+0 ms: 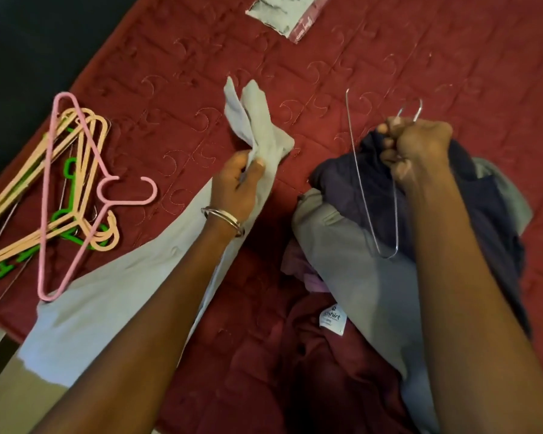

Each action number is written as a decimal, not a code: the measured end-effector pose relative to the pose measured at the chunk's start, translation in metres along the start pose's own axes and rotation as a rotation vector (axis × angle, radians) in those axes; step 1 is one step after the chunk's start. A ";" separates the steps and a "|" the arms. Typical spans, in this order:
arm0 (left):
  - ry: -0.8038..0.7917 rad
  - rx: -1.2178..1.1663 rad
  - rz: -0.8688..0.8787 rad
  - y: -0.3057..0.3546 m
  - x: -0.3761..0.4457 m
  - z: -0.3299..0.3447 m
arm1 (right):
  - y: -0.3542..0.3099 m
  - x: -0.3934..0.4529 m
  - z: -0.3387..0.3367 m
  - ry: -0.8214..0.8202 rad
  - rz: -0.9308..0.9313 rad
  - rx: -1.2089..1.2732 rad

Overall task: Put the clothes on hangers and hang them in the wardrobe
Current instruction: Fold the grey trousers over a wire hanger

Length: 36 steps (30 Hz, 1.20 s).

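Observation:
A long grey garment (85,308) stretches across the red quilted bed (389,64) from the lower left. My left hand (237,186) pinches its far end, which bunches up above the fingers. My right hand (416,148) grips a thin metal wire hanger (365,195) near its hook and holds it over a pile of clothes: a dark navy garment (483,214), a grey one (351,270) and a maroon shirt (320,377) with a white label. No wardrobe is in view.
A heap of plastic hangers lies at the left edge of the bed: a pink one (76,195) on top, several peach ones (19,202) and green ones (69,180) beneath. A grey packet (284,12) lies at the top. Dark floor shows beyond the bed at upper left.

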<state>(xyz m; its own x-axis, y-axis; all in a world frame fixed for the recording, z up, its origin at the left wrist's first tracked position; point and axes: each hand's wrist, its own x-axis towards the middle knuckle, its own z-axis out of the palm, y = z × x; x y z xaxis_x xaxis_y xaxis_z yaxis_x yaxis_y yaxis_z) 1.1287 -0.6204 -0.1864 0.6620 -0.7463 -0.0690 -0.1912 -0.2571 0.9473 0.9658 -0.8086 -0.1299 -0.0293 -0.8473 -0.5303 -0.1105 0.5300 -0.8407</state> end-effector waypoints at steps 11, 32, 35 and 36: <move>-0.701 0.736 0.693 0.022 -0.016 0.053 | -0.018 -0.010 0.032 -0.314 -0.094 -0.418; -0.227 -0.943 -0.881 0.010 0.004 0.040 | 0.071 -0.058 0.021 -0.475 -0.708 -1.506; -0.227 -0.813 -0.981 0.013 0.009 0.042 | 0.071 -0.062 0.016 -0.576 -0.648 -1.396; -0.221 -0.752 -0.968 0.012 0.009 0.046 | 0.069 -0.061 0.012 -0.626 -0.639 -1.365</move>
<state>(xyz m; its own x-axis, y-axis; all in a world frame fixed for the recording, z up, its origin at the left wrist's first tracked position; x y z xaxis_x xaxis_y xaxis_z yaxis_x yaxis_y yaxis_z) 1.0990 -0.6586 -0.1902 0.1495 -0.5520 -0.8203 0.8175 -0.3977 0.4166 0.9719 -0.7199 -0.1567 0.7112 -0.5791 -0.3985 -0.7029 -0.5924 -0.3938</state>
